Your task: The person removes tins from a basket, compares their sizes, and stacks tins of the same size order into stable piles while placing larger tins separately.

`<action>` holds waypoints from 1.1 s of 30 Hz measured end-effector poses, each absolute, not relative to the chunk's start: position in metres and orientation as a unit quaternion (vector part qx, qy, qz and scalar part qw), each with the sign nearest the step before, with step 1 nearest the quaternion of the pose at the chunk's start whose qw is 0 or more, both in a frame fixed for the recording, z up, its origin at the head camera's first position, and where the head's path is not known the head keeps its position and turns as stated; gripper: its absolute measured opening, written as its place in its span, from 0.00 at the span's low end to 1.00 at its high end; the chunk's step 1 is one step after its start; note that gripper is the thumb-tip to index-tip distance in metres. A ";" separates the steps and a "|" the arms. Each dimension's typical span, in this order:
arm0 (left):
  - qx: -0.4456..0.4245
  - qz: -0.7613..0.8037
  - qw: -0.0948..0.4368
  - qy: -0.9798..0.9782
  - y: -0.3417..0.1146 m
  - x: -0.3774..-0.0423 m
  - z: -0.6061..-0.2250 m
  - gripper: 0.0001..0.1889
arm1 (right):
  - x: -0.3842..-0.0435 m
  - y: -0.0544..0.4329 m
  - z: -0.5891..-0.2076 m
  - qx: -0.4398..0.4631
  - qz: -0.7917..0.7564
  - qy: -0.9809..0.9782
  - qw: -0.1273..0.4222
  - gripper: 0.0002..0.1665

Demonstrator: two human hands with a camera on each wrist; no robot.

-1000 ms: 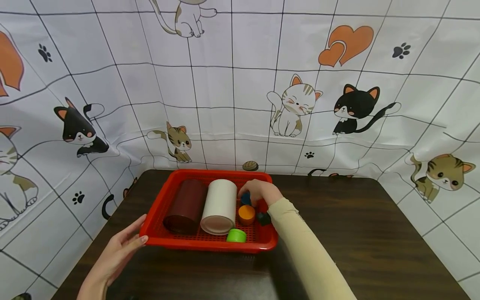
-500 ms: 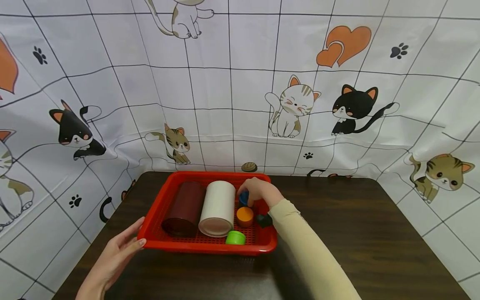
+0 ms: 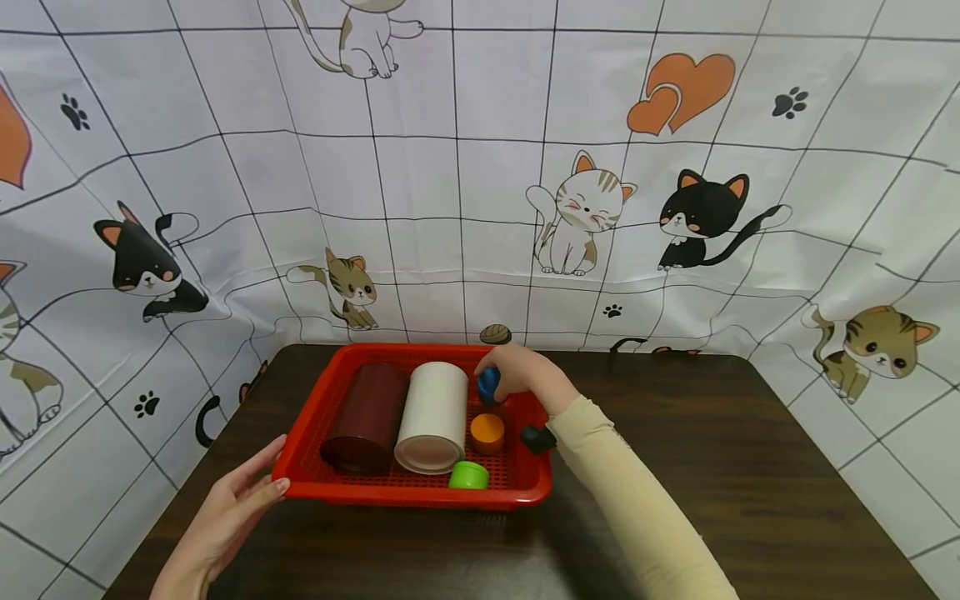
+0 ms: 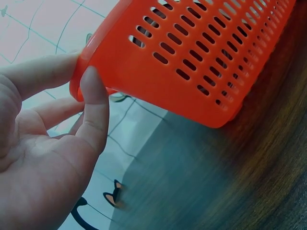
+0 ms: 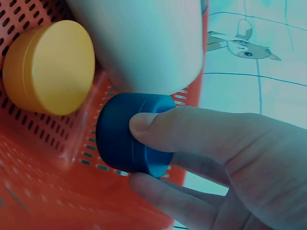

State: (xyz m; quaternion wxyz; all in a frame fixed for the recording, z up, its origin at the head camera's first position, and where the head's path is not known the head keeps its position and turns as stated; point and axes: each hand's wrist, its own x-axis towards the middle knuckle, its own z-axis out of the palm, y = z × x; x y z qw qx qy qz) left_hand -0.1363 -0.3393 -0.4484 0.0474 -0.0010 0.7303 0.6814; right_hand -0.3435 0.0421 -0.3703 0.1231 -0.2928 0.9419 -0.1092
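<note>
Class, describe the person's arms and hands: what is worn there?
A long, slightly wrinkled, pale cream fabric sleeve ends at the wrist of the right hand. No sleeve shows at the left hand. Both hands are ungloved, with no rings visible.

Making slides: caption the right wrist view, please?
Right hand pinching a blue container; white cylinder and yellow container in a red basket.

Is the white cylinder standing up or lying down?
Lying down: in the red basket, the white cylinder shows its side and near end.

basket (image 3: 375, 495): glossy plastic (by its look) | blue container (image 5: 122, 140): smooth plastic | tabletop (image 3: 735, 458): wood-grained, faintly shiny
</note>
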 end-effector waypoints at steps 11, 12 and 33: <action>-0.010 0.707 0.040 0.706 -0.338 -0.137 -0.450 0.37 | -0.328 0.060 -0.353 -0.302 -0.146 0.938 0.081 0.28; -0.008 0.709 0.039 0.704 -0.338 -0.136 -0.450 0.37 | -0.326 0.062 -0.352 -0.302 -0.155 0.937 0.077 0.28; -0.009 0.713 0.036 0.700 -0.339 -0.139 -0.451 0.35 | -0.285 0.123 -0.345 -0.241 -0.313 0.916 -0.066 0.33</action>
